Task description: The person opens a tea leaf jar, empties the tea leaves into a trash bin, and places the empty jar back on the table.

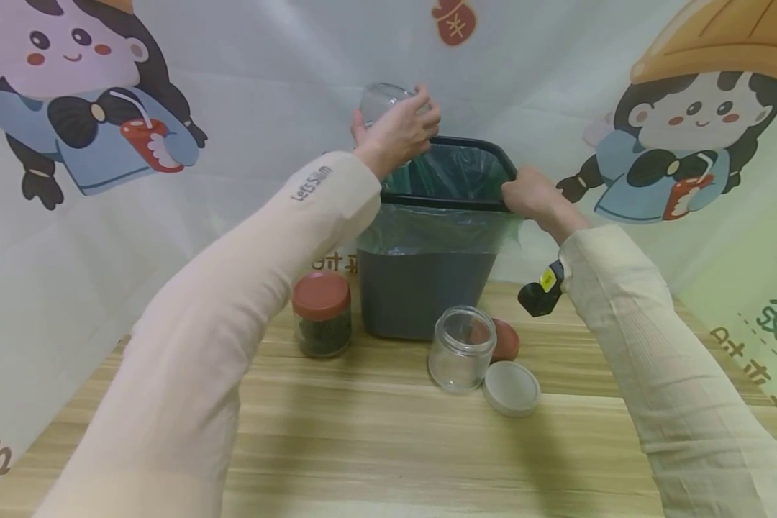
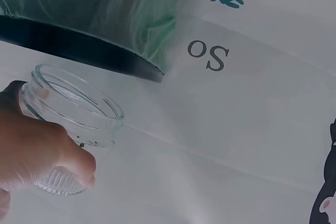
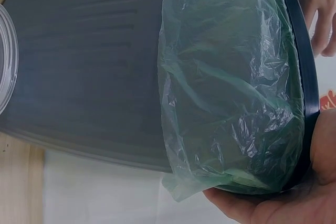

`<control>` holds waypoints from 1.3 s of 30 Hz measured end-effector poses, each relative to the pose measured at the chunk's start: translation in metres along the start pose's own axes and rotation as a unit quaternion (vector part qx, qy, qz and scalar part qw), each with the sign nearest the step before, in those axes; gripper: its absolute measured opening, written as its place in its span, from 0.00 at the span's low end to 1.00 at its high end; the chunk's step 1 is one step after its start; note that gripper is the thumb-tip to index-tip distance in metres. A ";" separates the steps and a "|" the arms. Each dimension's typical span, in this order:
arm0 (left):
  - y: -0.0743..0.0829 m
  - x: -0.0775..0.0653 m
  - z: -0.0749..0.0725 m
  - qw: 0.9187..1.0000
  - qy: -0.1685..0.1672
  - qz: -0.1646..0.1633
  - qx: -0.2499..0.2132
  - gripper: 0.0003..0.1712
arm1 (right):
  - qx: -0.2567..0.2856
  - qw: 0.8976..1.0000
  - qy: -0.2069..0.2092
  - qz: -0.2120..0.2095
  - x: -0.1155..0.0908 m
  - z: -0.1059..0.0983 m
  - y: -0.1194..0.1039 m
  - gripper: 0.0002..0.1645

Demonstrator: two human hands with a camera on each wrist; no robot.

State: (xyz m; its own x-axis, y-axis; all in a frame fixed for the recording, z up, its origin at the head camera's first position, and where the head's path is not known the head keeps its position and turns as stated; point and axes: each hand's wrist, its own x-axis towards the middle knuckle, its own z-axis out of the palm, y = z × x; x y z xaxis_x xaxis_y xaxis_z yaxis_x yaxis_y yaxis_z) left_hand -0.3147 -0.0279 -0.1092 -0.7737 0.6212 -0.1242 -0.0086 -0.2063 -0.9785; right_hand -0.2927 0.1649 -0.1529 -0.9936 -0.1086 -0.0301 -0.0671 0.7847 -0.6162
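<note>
My left hand (image 1: 398, 133) grips a clear glass jar (image 1: 378, 101) up at the left edge of the trash bin (image 1: 427, 291). In the left wrist view the jar (image 2: 73, 111) is lidless, its mouth turned toward the bin's dark rim (image 2: 79, 48). A few dark specks show inside the glass. At the bin's right corner, my right hand (image 1: 537, 193) holds the rim, thumb and fingers around it in the right wrist view. A green plastic bag (image 1: 427, 226) lines the bin and folds over its rim.
On the wooden table (image 1: 375, 446), a red-lidded jar (image 1: 324, 327) with dark contents stands left of the bin. An open glass jar (image 1: 461, 356) stands in front, beside a red lid (image 1: 506, 339) and a pale grey lid (image 1: 511, 388). A printed cloth (image 1: 265, 86) hangs behind.
</note>
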 end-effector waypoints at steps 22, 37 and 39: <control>-0.002 -0.012 0.013 0.991 0.089 -0.077 -0.066 0.52 | -0.001 1.000 -0.007 -0.003 -0.001 0.000 0.000 0.12; 0.004 -0.015 0.014 0.826 0.152 -0.230 -0.491 0.29 | 0.013 1.000 -0.005 -0.006 -0.002 0.001 0.002 0.15; 0.004 -0.016 0.015 0.797 0.155 -0.242 -0.531 0.29 | 0.015 1.000 0.000 -0.005 -0.002 0.001 0.003 0.14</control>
State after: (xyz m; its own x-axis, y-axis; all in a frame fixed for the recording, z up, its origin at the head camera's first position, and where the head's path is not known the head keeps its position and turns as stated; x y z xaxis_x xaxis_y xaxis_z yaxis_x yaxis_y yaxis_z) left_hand -0.3118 -0.0500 -0.1086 -0.6469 0.6250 0.4370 0.4098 0.7682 -0.4920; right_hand -0.2904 0.1667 -0.1553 -0.9928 -0.1170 -0.0242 -0.0745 0.7645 -0.6403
